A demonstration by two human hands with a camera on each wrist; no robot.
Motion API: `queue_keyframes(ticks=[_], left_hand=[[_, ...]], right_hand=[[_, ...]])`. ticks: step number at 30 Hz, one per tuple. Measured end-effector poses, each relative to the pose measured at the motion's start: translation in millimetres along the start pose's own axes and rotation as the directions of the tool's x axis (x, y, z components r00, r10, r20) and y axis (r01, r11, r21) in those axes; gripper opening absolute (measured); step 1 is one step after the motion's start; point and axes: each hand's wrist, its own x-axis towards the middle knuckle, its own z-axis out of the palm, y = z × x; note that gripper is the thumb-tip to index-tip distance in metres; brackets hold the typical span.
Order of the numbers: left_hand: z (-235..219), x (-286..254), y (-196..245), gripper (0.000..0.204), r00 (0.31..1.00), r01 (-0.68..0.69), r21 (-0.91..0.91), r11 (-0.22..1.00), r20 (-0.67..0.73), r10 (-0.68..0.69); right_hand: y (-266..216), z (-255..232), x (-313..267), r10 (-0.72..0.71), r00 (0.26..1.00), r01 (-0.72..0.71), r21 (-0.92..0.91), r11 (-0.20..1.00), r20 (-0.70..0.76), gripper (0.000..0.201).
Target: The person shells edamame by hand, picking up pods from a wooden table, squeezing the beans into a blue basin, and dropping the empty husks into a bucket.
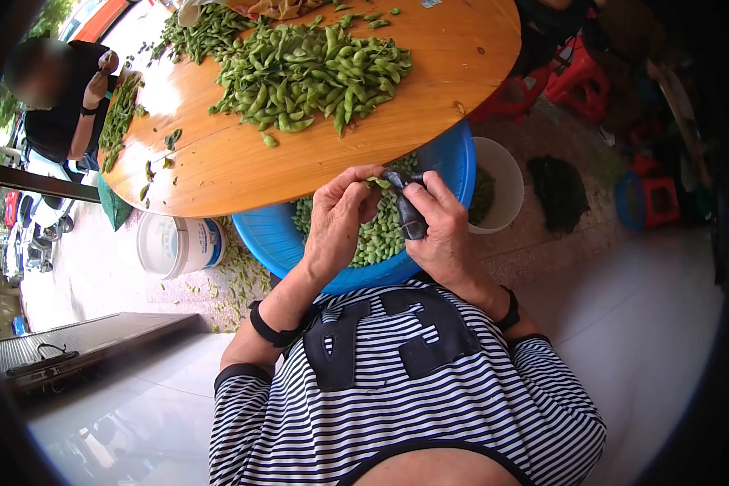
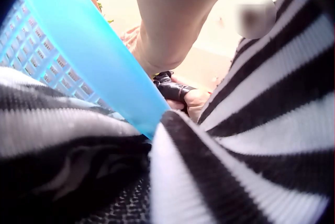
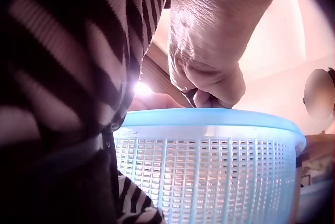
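Over a blue basket (image 1: 255, 243) full of shelled green beans (image 1: 373, 243), both hands meet. My left hand (image 1: 336, 219) pinches a green bean pod (image 1: 378, 183) between thumb and fingertips. In my right hand (image 1: 445, 231) is a dark, shiny, elongated piece (image 1: 409, 217), gripped by the fingers, its upper end right at the pod. What kind of tool or cover it is, I cannot tell. The left wrist view shows part of the black piece (image 2: 172, 89) beyond the forearm. In the right wrist view the hand (image 3: 212, 85) hangs over the basket's rim (image 3: 209, 116).
A wooden table (image 1: 219, 174) with a large heap of pods (image 1: 308, 73) lies ahead. White buckets stand left (image 1: 166, 247) and right (image 1: 502, 186) of the basket. Pods litter the floor at left. A person (image 1: 65, 105) is across the table; red stools (image 1: 579, 81) are at right.
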Motion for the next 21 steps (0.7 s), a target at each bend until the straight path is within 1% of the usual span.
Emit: queue_keyframes(ticks=[1,2,6,8,9,10,11,12,14,15,16,17,18,19,20,21], left_hand=[[1,1,-2,0.025,1.000,0.005,-0.022,1.000,-0.020,-0.005],[1,1,-3,0.028,0.999,0.009,-0.045,0.999,-0.040,-0.011],[-5,3,-6,0.028,0.999,0.040,-0.071,0.997,-0.022,-0.041],[-5,3,-3,0.031,0.999,0.049,-0.111,0.993,0.025,-0.046],[-5,2,-1,0.031,0.999,0.049,-0.111,0.993,0.026,-0.046],[-5,1,2,0.033,0.995,0.054,-0.136,0.989,0.088,-0.043],[-7,0,4,0.036,0.988,0.061,-0.160,0.985,0.148,-0.037],[-8,-2,4,0.036,0.988,0.061,-0.160,0.985,0.148,-0.037],[-13,-8,6,0.045,0.960,0.090,0.046,0.995,0.261,-0.099],[-16,-9,10,0.037,0.945,0.102,0.199,0.975,0.286,-0.157],[-20,-11,17,0.037,0.947,0.100,0.200,0.975,0.282,-0.155],[-24,-14,25,0.029,0.938,-0.039,0.445,0.894,0.324,-0.120],[-29,-16,34,0.022,0.924,-0.180,0.650,0.739,0.370,-0.100],[-35,-17,43,0.017,0.953,-0.220,0.670,0.709,0.303,0.009],[-52,-13,45,0.019,0.962,-0.264,0.711,0.652,0.246,0.121],[-57,-11,61,0.020,0.997,-0.080,0.741,0.667,0.060,0.054]], right_hand=[[2,1,0,-0.017,0.999,0.016,-0.024,1.000,-0.037,0.048],[1,1,0,-0.017,0.999,0.016,-0.024,1.000,-0.036,0.048],[-3,-3,2,0.016,1.000,-0.016,0.024,1.000,-0.024,0.041],[-2,-5,2,0.034,0.999,-0.034,0.045,0.998,-0.017,0.038],[3,-6,4,0.053,0.998,-0.050,0.088,0.995,-0.030,0.036],[6,-8,5,0.072,0.997,-0.066,0.132,0.989,-0.042,0.034],[10,-12,6,0.095,0.995,-0.090,0.135,0.987,-0.029,0.029],[12,-16,5,0.095,0.995,-0.090,0.135,0.987,-0.029,0.029],[18,-23,3,0.216,0.976,-0.205,0.274,0.940,-0.011,0.025],[15,-32,4,0.229,0.972,-0.208,0.257,0.944,-0.053,0.021],[25,-40,3,0.201,0.975,-0.181,0.190,0.965,-0.094,0.020],[33,-49,0,0.248,0.955,-0.211,0.216,0.953,-0.162,0.020],[35,-67,2,0.297,0.940,-0.285,0.093,0.954,-0.168,0.024],[54,-80,0,0.154,0.955,-0.203,-0.180,0.962,-0.254,0.030],[47,-94,4,0.206,0.933,-0.315,-0.386,0.867,-0.296,0.038],[66,-106,-3,0.222,0.924,-0.358,-0.499,0.789,-0.311,0.039]])
